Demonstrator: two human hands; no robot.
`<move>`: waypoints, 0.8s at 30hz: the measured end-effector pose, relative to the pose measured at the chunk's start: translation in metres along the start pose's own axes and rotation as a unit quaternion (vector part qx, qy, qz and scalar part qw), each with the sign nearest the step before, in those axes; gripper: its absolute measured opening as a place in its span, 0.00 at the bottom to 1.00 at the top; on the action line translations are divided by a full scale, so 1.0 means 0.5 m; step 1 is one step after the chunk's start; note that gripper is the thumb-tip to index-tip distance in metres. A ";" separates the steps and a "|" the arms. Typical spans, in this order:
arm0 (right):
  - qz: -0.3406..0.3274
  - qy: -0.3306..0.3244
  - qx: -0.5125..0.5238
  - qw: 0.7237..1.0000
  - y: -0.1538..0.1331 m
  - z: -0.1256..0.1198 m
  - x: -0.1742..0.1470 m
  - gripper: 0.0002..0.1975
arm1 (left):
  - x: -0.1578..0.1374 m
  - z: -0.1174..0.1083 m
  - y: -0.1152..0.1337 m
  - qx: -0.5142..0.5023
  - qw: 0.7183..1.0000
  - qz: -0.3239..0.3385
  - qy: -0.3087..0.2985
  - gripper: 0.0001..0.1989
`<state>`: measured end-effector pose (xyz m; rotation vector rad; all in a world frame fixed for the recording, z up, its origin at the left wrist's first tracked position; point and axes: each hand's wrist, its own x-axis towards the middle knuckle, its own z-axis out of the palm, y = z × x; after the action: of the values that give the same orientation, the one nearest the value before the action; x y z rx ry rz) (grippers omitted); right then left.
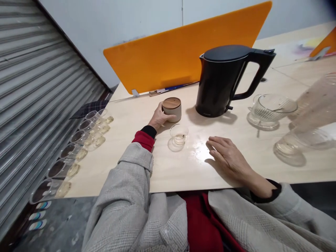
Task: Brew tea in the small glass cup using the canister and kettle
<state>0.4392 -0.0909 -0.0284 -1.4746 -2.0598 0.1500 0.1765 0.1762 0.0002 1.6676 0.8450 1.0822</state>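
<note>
My left hand is wrapped round a small grey canister with a round wooden lid, which stands upright near the orange divider. Just in front of it sits a small clear glass cup with a little dark speck inside. My right hand hovers low over or rests on the table to the right of the cup, its fingers stretched out and holding nothing. A black electric kettle stands behind my right hand, lid closed and handle to the right.
Several clear cups with pale liquid line the table's left edge. At right are a ribbed glass cup and tall clear plastic cups. An orange divider runs along the back of the wooden table.
</note>
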 end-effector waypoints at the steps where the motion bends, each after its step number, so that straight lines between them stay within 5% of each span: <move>1: 0.001 0.003 -0.003 1.000 -0.002 -0.001 0.001 0.17 | 0.004 0.002 -0.004 -0.009 1.000 -0.003 -0.009 0.47; 14: 0.065 -0.002 0.036 0.997 -0.004 -0.010 0.001 0.20 | 0.016 0.003 -0.005 -0.046 0.994 -0.026 -0.092 0.53; 24: 0.205 0.220 0.078 0.951 0.038 -0.143 0.086 0.35 | -0.001 -0.033 0.001 -0.057 0.990 -0.041 -0.121 0.68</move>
<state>0.4832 -0.0628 0.0391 -1.6441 -1.3473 0.1288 0.1610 0.1812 0.0031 1.6146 0.6765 0.8357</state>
